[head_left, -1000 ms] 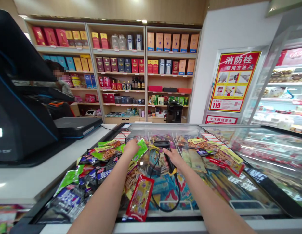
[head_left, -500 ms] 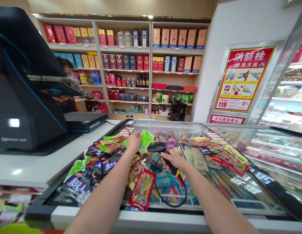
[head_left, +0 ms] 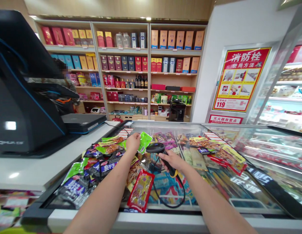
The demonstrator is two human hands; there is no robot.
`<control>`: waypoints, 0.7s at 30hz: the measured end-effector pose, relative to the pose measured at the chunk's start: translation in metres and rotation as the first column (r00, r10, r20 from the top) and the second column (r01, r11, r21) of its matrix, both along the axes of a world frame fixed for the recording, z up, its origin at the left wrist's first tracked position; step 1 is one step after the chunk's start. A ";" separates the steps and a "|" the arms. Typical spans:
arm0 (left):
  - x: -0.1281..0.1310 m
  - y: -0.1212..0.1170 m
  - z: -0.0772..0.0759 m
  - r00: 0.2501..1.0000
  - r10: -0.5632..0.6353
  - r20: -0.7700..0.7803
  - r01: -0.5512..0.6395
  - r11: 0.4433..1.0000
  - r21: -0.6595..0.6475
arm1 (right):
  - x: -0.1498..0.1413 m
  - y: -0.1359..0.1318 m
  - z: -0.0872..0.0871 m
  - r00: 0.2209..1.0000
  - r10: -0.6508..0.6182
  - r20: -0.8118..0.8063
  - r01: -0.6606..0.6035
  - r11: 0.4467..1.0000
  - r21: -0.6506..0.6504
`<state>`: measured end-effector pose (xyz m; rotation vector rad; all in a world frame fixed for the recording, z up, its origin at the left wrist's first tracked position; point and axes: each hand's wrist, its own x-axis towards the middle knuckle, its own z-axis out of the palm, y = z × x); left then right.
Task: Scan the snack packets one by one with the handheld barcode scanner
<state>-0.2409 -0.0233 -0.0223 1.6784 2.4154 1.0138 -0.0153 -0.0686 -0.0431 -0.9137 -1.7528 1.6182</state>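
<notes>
My left hand (head_left: 133, 143) is closed on the edge of a small green snack packet (head_left: 145, 141), held up over the glass lid of a chest freezer. My right hand (head_left: 172, 160) grips the handle of a black barcode scanner (head_left: 156, 148), whose head points left and sits just beside the packet. Its dark cable (head_left: 174, 206) loops down over the glass. A red-edged snack packet (head_left: 141, 191) lies below, between my forearms. Beside my left arm spreads a heap of snack packets (head_left: 102, 165), partly hidden by the arm.
More snack packets (head_left: 219, 151) lie on the glass at the right. A white counter (head_left: 21, 172) carries a checkout terminal (head_left: 24, 94) at the left. Behind stand shelves of boxes (head_left: 138, 63), and a person (head_left: 65, 87) is partly hidden by the terminal.
My hands keep the packet and scanner almost where they were. The view has shifted slightly. The person behind the terminal has drawn back the outstretched arm.
</notes>
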 end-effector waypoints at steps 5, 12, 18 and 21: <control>-0.001 -0.001 0.001 1.000 0.010 0.014 -0.010 1.000 0.008 | -0.001 -0.001 0.000 1.000 0.001 -0.006 -0.001 1.000 -0.001; -0.005 0.020 -0.016 0.962 -0.082 0.260 0.044 0.988 0.151 | -0.002 0.004 0.007 0.992 -0.116 -0.052 0.115 0.993 -0.030; 0.034 0.049 -0.022 0.768 -0.271 0.581 0.180 0.961 0.210 | 0.020 0.018 0.023 0.889 -0.407 -0.210 0.387 0.913 -0.130; 0.071 0.062 -0.015 0.699 -0.332 0.634 0.250 0.943 0.219 | 0.049 0.026 0.026 0.831 -0.513 -0.214 0.483 0.857 -0.177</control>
